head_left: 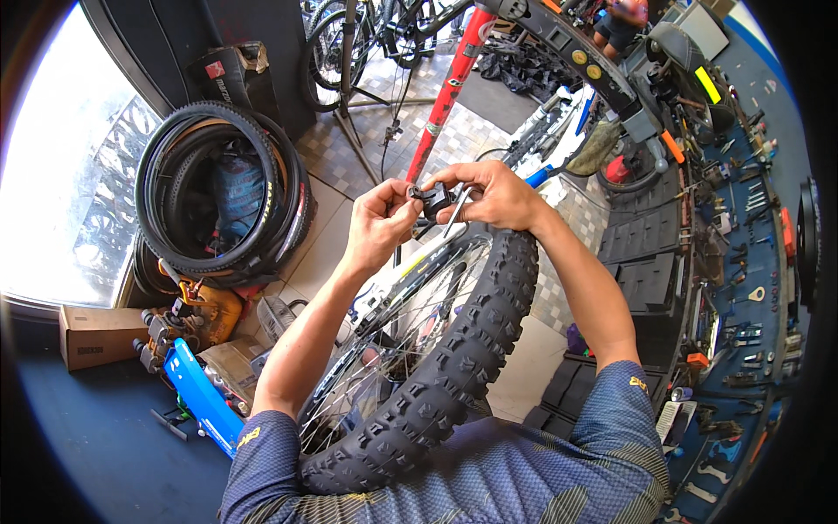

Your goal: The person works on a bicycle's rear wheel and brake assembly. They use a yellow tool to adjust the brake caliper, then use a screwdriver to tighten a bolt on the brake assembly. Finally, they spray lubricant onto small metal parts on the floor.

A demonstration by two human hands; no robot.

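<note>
While both hands met over the far end of the knobbly tyre, the small black part sat between them, just near of the lower end of the red tube. The left hand pinched its left end between thumb and fingertips. The right hand curled from the right, its thumb and fingers closed around a slim metal tool, with the forefinger reaching across to the black part.

Good handling here seemed to call for a steady left pinch, so that so small a piece would not twist or drop, and for the tool to be seated squarely before any force was put on it. Light, short turns looked safer than a hard wrench. Whether the tool touched the part could not be told; the fingers hid the join.

The part's long axis appeared to run left to right, dipping slightly near at its right side; which end was its front was unclear. The tool lay across that line, its exposed end pointing near and slightly left.
</note>
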